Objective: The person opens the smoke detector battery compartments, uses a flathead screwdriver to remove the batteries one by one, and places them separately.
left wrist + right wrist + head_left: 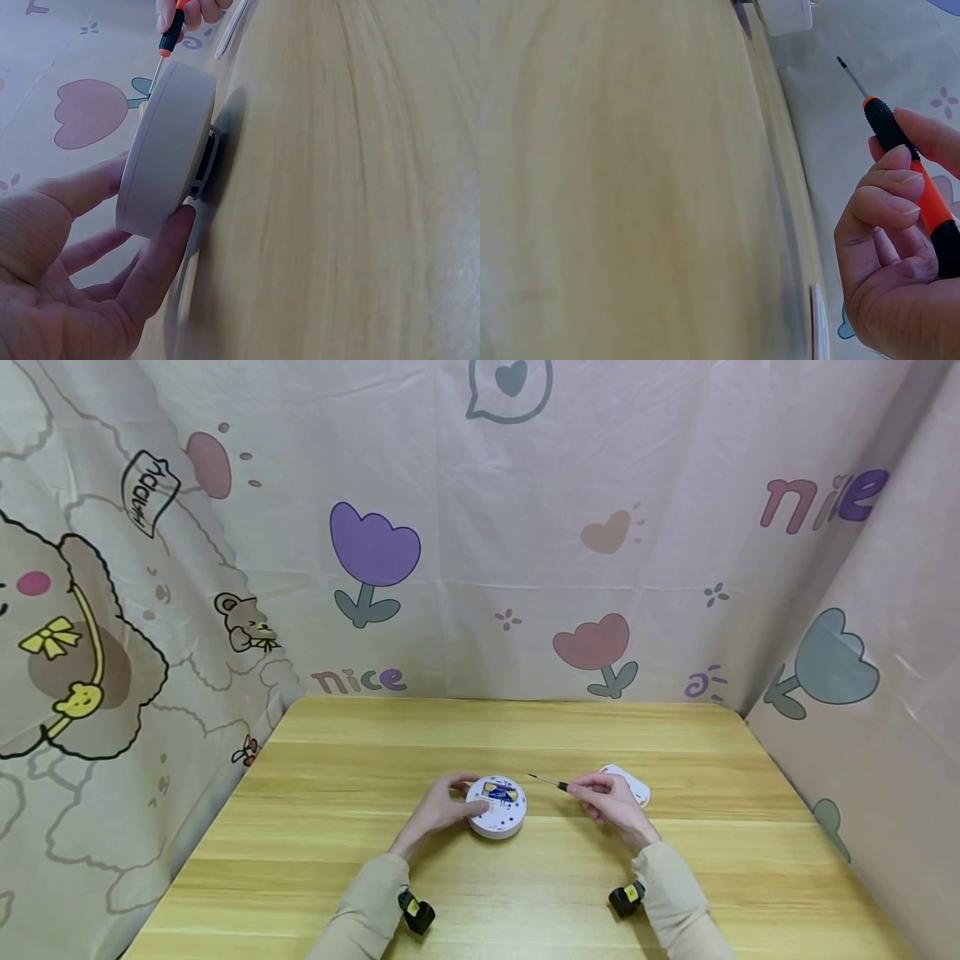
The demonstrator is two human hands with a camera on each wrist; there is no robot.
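Note:
My left hand grips a round white device by its left side, thumb on the upper face. That face shows a blue and yellow part near its middle and several small dark spots; what kind of device it is I cannot tell. In the left wrist view a thin curved bracket sticks out from its underside. My right hand pinches a small screwdriver with an orange and black handle. In the head view its thin shaft points left, and the tip is just off the device's right edge, not touching it.
Beside the right hand a white flat plate with rounded corners lies on the wooden table. Printed cloth hangs behind the table and along both sides. A small black camera is strapped to each sleeve cuff.

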